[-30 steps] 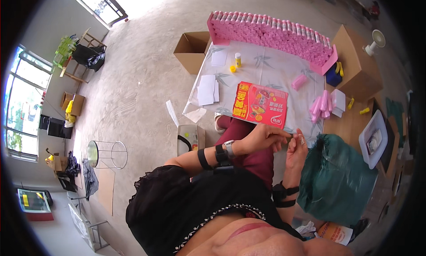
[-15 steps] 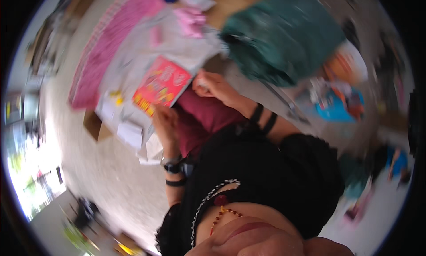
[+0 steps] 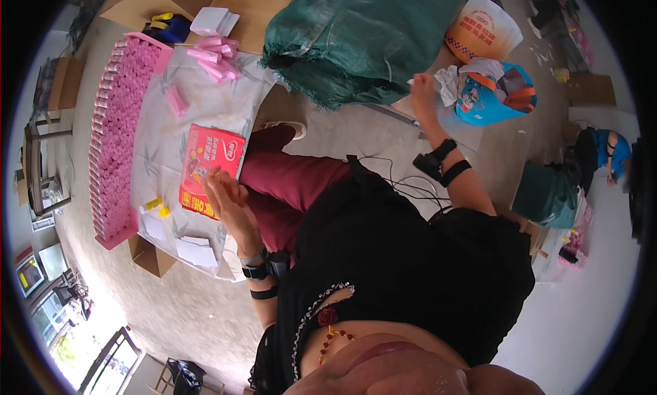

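My left hand (image 3: 231, 205) hovers at the near edge of a flat red cardboard piece (image 3: 217, 148), its fingers stretched out and nothing seen in them. That red piece lies on the light patterned cloth of the table (image 3: 154, 94), by my knees. Off to the right, my right hand (image 3: 422, 97) is closed beside the large green sack (image 3: 363, 39). A tiny whitish bit shows at its fingertips, too small to name. Several pink wrapped bundles (image 3: 215, 56) lie on the cloth, with one pink bundle (image 3: 176, 100) apart from them.
A long pink tray (image 3: 113, 239) packed with pink rolls lines the table's left side. White paper slips (image 3: 196, 251) and a yellow tube (image 3: 149, 205) lie nearer. At right stands a blue bag (image 3: 486, 100) with crumpled stuff. A person (image 3: 609, 152) bends at far right.
My right hand has moved away from the red cardboard piece, rightward to the green sack. My left hand's fingers now stretch out. The whole view has shifted and become sharper.
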Demonstrator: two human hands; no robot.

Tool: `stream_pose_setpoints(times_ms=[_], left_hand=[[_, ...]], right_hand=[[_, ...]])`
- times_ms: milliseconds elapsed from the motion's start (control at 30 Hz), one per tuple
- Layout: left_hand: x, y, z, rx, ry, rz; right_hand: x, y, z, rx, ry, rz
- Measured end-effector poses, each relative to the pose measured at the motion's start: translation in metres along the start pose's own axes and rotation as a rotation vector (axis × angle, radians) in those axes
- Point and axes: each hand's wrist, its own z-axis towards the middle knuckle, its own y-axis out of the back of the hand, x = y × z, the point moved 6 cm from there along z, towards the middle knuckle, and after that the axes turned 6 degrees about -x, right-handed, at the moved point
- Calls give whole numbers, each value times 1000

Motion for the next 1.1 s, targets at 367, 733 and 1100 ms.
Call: stream_pose_setpoints(times_ms=[367,733,1100], left_hand=[[27,101,4,-134,-62,208],[31,242,-27,-374,-243,322],[37,412,-26,-1146,-279,676]], right_hand=[[-102,36,101,-17,507,-413],[108,-57,-5,-3,776,-245],[308,-228,-349,1274,887,267]])
